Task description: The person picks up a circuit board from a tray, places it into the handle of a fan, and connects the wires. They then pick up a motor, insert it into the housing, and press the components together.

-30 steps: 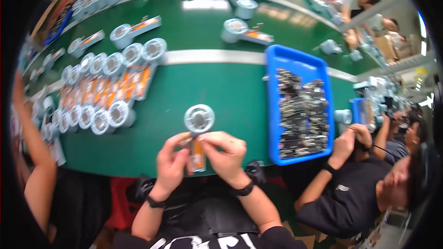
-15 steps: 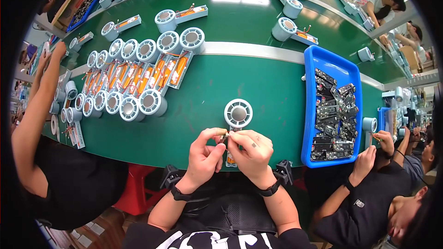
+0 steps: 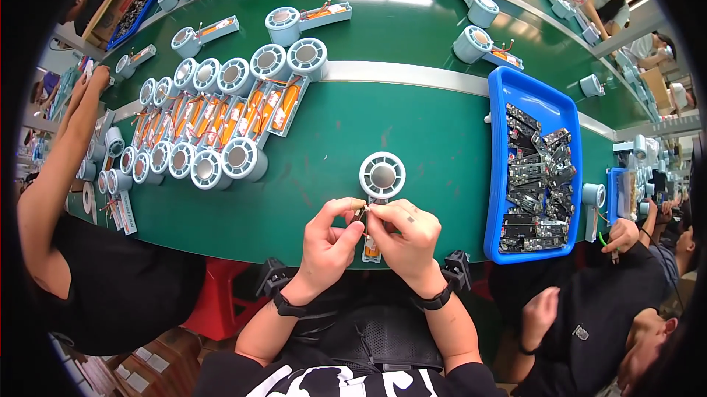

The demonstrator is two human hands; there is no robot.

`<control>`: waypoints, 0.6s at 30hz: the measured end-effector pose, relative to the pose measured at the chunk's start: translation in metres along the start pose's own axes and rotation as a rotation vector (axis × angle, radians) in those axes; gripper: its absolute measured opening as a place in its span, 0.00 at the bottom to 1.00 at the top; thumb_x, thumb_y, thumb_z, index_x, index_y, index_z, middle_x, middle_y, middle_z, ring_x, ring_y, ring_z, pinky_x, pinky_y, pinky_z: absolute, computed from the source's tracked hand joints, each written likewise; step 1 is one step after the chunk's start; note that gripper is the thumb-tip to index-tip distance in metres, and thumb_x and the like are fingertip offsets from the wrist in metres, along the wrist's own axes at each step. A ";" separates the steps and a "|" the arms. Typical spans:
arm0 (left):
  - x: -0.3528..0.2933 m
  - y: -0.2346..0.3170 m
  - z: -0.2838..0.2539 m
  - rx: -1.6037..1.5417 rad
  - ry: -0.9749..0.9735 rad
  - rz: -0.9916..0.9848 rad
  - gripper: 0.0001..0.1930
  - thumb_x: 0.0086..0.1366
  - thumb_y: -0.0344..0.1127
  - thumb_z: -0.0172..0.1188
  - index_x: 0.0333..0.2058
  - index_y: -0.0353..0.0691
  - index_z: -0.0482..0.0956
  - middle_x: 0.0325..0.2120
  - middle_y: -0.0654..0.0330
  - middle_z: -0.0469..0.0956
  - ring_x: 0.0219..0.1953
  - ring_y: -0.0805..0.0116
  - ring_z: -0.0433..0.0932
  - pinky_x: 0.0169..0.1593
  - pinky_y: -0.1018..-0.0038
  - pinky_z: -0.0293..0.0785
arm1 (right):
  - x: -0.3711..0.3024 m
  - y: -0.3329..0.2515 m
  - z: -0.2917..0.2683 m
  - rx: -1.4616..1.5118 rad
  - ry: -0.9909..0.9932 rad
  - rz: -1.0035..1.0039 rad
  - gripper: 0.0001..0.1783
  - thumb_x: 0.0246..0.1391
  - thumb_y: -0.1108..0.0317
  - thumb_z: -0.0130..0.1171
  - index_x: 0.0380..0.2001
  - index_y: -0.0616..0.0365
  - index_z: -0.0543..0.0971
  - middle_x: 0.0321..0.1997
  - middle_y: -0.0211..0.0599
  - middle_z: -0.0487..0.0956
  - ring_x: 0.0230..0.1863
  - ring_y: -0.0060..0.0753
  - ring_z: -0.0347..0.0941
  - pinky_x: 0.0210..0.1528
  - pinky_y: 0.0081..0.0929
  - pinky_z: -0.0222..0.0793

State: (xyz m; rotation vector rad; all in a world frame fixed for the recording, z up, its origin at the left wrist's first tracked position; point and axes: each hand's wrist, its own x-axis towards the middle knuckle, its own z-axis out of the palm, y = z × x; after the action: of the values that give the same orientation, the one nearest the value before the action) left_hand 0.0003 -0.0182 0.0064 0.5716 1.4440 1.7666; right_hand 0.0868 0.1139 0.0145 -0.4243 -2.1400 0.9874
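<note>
A pale blue handheld fan (image 3: 382,174) lies at the table's near edge, its round head pointing away from me. Its opened handle shows part of an orange battery (image 3: 372,245) beneath my hands. My left hand (image 3: 328,241) pinches a small dark circuit board (image 3: 359,215) between thumb and forefinger. Against it, the fingertips of my right hand (image 3: 407,239) close on a tiny whitish piece (image 3: 367,208), perhaps a wire plug; it is too small to tell. My fingers hide much of the board and the handle's middle.
To the right, a blue tray (image 3: 495,176) holds many black circuit boards (image 3: 534,227). Rows of opened fans (image 3: 239,157) cover the left side. Beyond a pale rail (image 3: 412,77), more fans (image 3: 283,25) lie on a green belt. Co-workers sit on both sides.
Fans on the far belt have shifted right. My hands stay pinched together over the handle, barely moved. The right co-worker's hands have come apart.
</note>
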 end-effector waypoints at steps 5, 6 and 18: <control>0.001 0.000 0.000 0.002 0.009 -0.013 0.14 0.71 0.24 0.52 0.54 0.36 0.70 0.38 0.61 0.70 0.13 0.83 0.67 0.12 0.84 0.60 | 0.003 0.003 0.001 -0.060 0.024 -0.116 0.10 0.41 0.81 0.70 0.29 0.59 0.81 0.22 0.35 0.79 0.20 0.29 0.76 0.21 0.23 0.69; 0.001 0.000 0.000 0.001 0.010 -0.014 0.14 0.71 0.24 0.52 0.54 0.36 0.70 0.38 0.61 0.70 0.13 0.83 0.67 0.12 0.84 0.60 | 0.003 0.002 0.002 -0.072 0.030 -0.127 0.10 0.41 0.80 0.69 0.29 0.59 0.81 0.22 0.34 0.78 0.20 0.30 0.75 0.22 0.25 0.69; 0.004 0.001 0.001 -0.004 0.011 -0.027 0.14 0.71 0.24 0.53 0.54 0.35 0.70 0.39 0.60 0.70 0.12 0.82 0.67 0.11 0.84 0.59 | 0.002 0.002 -0.001 -0.209 0.026 -0.236 0.13 0.39 0.81 0.70 0.31 0.59 0.81 0.26 0.35 0.80 0.21 0.34 0.76 0.23 0.27 0.70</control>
State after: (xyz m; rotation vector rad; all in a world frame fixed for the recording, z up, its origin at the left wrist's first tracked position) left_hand -0.0011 -0.0146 0.0074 0.5391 1.4489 1.7535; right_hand 0.0863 0.1169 0.0145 -0.2737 -2.2179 0.6260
